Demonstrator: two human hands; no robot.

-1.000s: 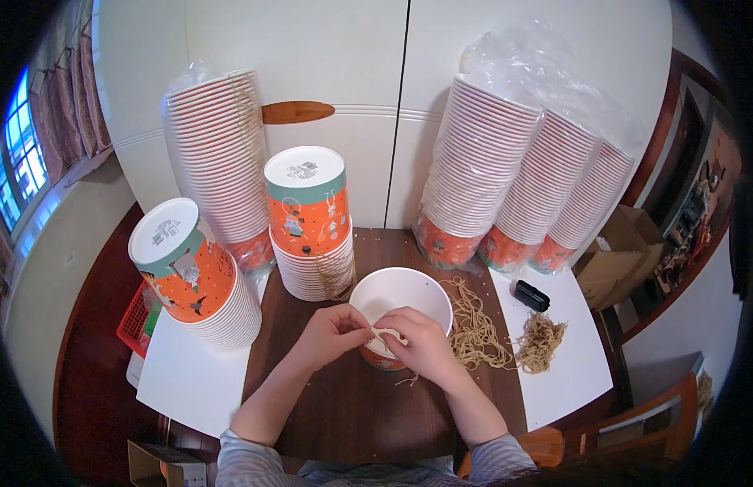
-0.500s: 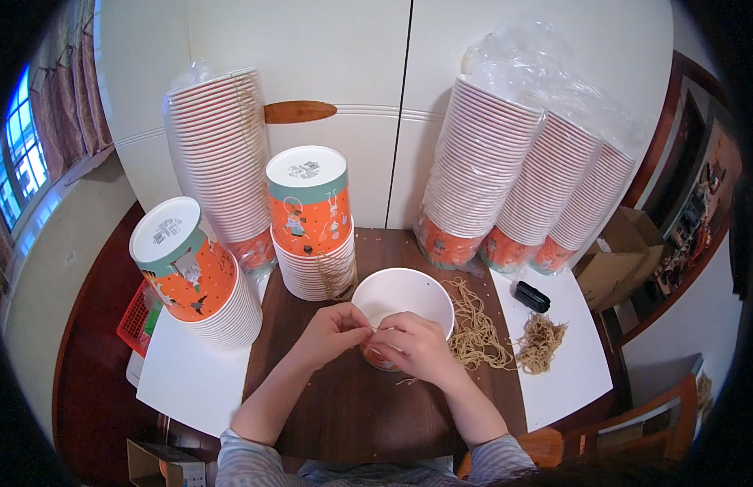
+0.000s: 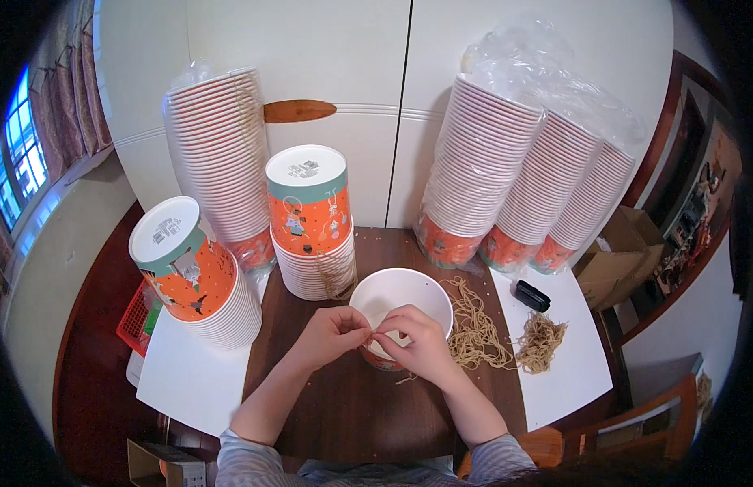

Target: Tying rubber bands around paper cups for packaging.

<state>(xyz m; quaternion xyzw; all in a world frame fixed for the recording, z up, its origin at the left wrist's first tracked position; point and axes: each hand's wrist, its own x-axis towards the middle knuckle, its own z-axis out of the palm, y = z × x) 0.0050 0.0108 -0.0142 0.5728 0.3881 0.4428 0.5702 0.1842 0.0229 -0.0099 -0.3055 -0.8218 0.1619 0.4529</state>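
Beige cord (image 3: pixel 406 379) is showing one loose end just below the right hand (image 3: pixel 421 342), near the tub (image 3: pixel 397 290). Left hand (image 3: pixel 334 334) and right are meeting fingertip to fingertip over the tub's near rim; each grip is pinching, apparently grasping cord, mostly hidden. Cord is appearing light, limp and hard to break; pinching near its ends is seeming the surest hold.

The round orange-and-white paper tub (image 3: pixel 397 290) is showing a smooth inner wall; the tangled tan fibre string (image 3: pixel 476 326) is looking matt and rough; the dark-brown wood-grain tabletop (image 3: pixel 344 418) is looking smooth; the crinkled clear plastic bag (image 3: pixel 518 61) is gleaming.
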